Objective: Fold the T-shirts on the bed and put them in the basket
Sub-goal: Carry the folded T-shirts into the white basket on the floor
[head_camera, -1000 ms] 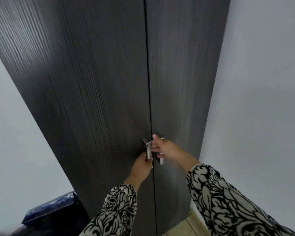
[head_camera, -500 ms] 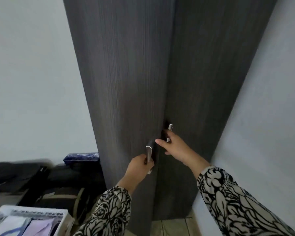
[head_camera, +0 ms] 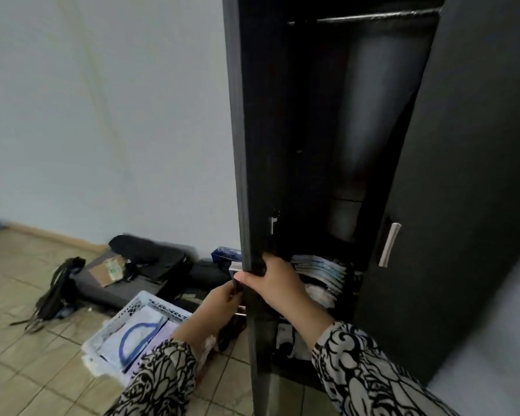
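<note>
A white plastic basket (head_camera: pixel 132 307) stands on the tiled floor at the lower left, holding folded T-shirts (head_camera: pixel 138 334), the top one white with a blue neckline. The dark wardrobe's left door (head_camera: pixel 243 145) is swung open edge-on to me. My right hand (head_camera: pixel 270 283) grips that door's edge, fingers curled round it. My left hand (head_camera: pixel 219 301) is on the outer side of the same door, fingers curled on its handle, which is mostly hidden. The bed is not in view.
The right wardrobe door (head_camera: pixel 463 175) with a silver handle (head_camera: pixel 389 244) is ajar. Inside lie stacked folded clothes (head_camera: pixel 321 274) under a hanging rail. Black bags (head_camera: pixel 150 259), a cardboard box (head_camera: pixel 107 270) and a strap bag (head_camera: pixel 57 292) lie along the white wall.
Both doors were shut and I held both handles. The left door has swung wide open, my right hand moved from the right handle to the left door's edge, and the view dropped to show the basket.
</note>
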